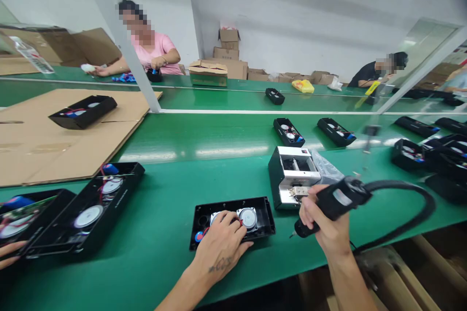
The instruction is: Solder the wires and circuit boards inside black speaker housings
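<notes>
Left hand (223, 238) is draped over the open case (269, 216) right up front, fingers bent and slightly apart, probably to stop it sliding. They cover most of one speaker, so can't tell if they're pinching anything. Right hand (330, 228) is wrapped around the driver (339, 199), bit angled down just beside the case, I'd guess for easy aiming. Someone else's hand (12, 254) gets cut off at the left edge. The machine (297, 174) sits just beyond the driver hand, likely for quick reach, its front partly blocked. Cases far right (447, 148) overlap too much to count.
</notes>
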A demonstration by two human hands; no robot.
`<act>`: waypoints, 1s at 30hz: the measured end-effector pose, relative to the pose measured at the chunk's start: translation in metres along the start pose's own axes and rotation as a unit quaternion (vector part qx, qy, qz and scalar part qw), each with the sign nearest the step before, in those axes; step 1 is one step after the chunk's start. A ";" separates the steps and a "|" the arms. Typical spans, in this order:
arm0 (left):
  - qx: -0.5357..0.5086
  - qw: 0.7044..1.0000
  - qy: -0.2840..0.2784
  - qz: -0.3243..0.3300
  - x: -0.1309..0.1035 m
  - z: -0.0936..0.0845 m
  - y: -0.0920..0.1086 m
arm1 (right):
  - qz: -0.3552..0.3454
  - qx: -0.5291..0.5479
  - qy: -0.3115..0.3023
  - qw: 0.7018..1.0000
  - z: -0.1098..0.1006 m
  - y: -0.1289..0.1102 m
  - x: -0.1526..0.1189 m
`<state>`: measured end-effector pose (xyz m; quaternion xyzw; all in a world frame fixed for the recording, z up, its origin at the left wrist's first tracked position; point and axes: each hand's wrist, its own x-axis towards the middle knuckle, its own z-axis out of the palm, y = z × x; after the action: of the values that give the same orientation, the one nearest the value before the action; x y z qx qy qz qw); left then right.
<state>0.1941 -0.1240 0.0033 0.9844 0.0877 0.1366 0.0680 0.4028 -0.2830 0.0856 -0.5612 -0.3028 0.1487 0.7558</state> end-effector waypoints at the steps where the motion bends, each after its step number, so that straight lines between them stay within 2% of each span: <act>1: -0.001 1.000 0.000 -0.001 0.000 0.000 0.000 | -0.005 0.033 -0.001 0.999 0.004 -0.003 -0.007; 7: -0.009 1.000 -0.010 -0.016 -0.003 0.003 0.002 | -0.065 0.145 -0.020 0.987 0.039 -0.017 -0.030; 13: -0.022 1.000 -0.010 -0.015 -0.002 0.003 0.001 | -0.044 0.154 -0.069 0.985 0.071 0.002 -0.035; 18: -0.024 1.000 -0.014 -0.011 -0.001 0.002 0.001 | -0.022 0.148 -0.066 0.987 0.079 0.017 -0.036; 25: -0.020 0.999 -0.027 -0.018 0.001 0.001 0.001 | -0.021 0.124 -0.073 0.989 0.083 0.024 -0.037; 30: -0.026 0.999 -0.036 -0.016 0.001 0.000 0.001 | -0.009 0.027 -0.083 0.996 0.079 0.032 -0.044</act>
<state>0.1955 -0.1250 0.0035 0.9851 0.0971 0.1021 0.0988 0.3231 -0.2376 0.0579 -0.5232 -0.3653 0.1962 0.7445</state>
